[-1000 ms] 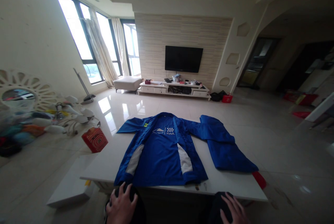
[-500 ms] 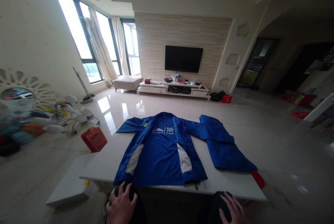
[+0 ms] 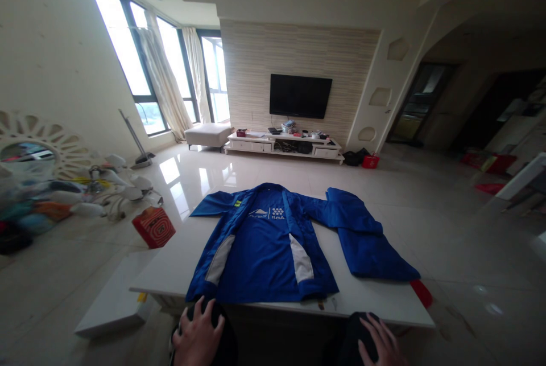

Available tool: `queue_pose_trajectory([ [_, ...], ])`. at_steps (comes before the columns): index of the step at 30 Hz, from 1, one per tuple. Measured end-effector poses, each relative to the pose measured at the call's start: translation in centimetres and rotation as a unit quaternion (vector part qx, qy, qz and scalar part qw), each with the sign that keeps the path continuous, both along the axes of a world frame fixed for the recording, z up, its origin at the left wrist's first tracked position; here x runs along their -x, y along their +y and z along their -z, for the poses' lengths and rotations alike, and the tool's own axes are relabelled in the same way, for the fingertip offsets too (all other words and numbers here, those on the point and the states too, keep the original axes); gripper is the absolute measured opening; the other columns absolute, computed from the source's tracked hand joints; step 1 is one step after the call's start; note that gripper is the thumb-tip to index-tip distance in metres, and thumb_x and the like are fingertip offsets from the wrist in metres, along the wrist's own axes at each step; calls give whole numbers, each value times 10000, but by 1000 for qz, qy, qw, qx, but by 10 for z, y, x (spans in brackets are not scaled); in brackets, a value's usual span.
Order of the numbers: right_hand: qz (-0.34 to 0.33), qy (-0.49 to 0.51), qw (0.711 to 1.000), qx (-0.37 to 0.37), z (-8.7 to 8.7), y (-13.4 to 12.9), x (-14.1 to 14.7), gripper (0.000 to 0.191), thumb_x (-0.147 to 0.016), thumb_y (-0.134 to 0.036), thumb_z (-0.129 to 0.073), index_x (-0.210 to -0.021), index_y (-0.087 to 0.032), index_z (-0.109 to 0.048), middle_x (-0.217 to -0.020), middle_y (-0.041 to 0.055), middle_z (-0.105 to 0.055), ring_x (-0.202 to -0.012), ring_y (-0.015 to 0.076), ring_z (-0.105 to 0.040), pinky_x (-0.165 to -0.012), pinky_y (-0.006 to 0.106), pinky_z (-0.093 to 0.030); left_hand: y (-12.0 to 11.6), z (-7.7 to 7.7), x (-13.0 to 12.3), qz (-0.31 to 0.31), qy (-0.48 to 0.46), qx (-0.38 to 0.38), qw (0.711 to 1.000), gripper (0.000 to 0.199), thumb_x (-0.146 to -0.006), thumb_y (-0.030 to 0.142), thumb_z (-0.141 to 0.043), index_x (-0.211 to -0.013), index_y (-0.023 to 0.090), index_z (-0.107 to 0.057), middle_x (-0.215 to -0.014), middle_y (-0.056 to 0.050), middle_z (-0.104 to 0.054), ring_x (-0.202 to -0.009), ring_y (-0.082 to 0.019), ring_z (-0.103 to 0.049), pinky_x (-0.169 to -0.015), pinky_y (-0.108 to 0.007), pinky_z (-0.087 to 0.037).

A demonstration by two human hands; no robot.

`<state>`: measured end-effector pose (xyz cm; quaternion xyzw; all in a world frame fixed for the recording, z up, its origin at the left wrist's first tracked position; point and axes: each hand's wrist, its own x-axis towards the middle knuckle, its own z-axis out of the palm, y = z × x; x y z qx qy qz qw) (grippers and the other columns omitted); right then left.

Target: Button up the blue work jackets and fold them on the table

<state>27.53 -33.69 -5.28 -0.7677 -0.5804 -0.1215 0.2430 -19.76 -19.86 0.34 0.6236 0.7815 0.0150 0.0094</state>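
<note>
A blue jacket (image 3: 260, 252) lies spread on a white table (image 3: 166, 275), its front open and its collar at the far side. White panels run along both front edges, and pale lettering shows inside the back. Folded blue trousers or another folded blue garment (image 3: 367, 241) lie at the table's right, under or against one jacket sleeve. My left hand (image 3: 198, 334) rests on my left knee with fingers spread, just short of the jacket's hem. On my right knee lies my right hand (image 3: 379, 343), fingers apart, near the table's front edge. Neither hand holds anything.
Left of the table stand a low white box (image 3: 115, 297) and a red patterned carton (image 3: 153, 227). Piled items (image 3: 98, 189) crowd the left wall. Across the tiled floor is a TV cabinet (image 3: 251, 146) beneath a television (image 3: 301, 95), with a grey bench (image 3: 208, 134) beside it.
</note>
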Motion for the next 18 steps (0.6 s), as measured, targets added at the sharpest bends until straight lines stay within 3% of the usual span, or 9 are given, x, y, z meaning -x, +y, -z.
queue_pose_trajectory([
  [11, 2, -1, 1000, 0, 7, 0, -3, 414, -934, -432, -478, -1211, -297, -754, -1362, 27, -690, -1287, 340, -586, -878, 454, -586, 0, 3, 2, 4, 12, -11, 1000, 480, -953, 414, -505, -1402, 333, -653, -1600, -48, -461, -1431, -397, -380, -1042, -544, -433],
  [18, 6, 6, 1000, 10, 1, 0, 0, 424, -922, -417, -474, -1208, -289, -761, -1362, 38, -691, -1290, 345, -585, -915, 469, -579, 0, 1, 1, 7, 17, -9, 1000, 487, -942, 423, -520, -1403, 332, -651, -1606, -51, -455, -1432, -398, -387, -1037, -529, -441],
])
